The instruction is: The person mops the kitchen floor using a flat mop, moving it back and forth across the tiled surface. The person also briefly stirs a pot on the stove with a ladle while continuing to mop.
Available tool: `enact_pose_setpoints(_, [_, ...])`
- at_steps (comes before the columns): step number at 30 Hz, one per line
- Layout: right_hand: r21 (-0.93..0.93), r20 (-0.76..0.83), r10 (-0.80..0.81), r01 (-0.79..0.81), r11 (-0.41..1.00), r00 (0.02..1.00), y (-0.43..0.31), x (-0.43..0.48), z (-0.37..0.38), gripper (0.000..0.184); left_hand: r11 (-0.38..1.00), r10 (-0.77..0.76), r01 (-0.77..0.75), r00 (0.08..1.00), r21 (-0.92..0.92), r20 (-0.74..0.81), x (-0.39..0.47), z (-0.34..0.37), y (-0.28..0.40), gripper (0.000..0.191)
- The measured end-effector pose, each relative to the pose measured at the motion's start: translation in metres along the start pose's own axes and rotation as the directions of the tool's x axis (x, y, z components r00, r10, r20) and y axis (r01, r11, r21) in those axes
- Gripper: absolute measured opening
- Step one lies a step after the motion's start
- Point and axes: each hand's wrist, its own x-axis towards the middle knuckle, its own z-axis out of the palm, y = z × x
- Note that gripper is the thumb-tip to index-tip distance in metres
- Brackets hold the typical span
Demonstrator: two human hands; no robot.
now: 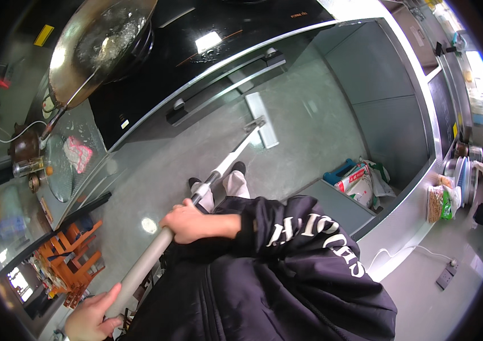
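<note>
A flat mop with a long pale pole [143, 266] slants across the view, up from the lower left. My right hand [188, 222] is wrapped around the pole below its dark grey joint. Nearer the pole's lower end, my left hand [92, 317] grips it, partly cut off by the bottom of the picture. The white rectangular mop head [263, 120] rests on the grey floor [297, 128] in front of my feet, close to the oven-like front panel [226, 87] of the cooker.
A wok [69, 47] of bubbling liquid, with a ladle [56, 119] in it, sits on the black hob [173, 55]. A pink-edged cloth [77, 154] lies on the left counter. Bags [358, 185] lie in the right corner by a grey cabinet [335, 204]. Wooden chairs [71, 253] stand lower left.
</note>
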Motion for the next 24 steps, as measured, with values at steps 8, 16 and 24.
enact_pose_setpoints(8, [-0.231, -0.324, 0.377, -0.458, 0.858, 0.868, 0.183, -0.088, -0.063, 0.034, 0.936, 0.278, -0.234, 0.95, -0.264, 0.141, 0.205, -0.001, 0.058, 0.069])
enact_pose_setpoints(16, [-0.069, -0.577, 0.304, -0.416, 0.907, 0.758, 0.355, -0.223, -0.087, 0.028, 0.826, 0.422, -0.25, 0.869, -0.505, 0.26, 0.369, 0.081, 0.175, 0.075])
enact_pose_setpoints(24, [-0.003, -0.611, 0.267, -0.34, 0.94, 0.745, 0.336, -0.201, -0.048, 0.021, 0.845, 0.368, -0.16, 0.866, -0.509, 0.338, 0.347, 0.083, 0.144, 0.077])
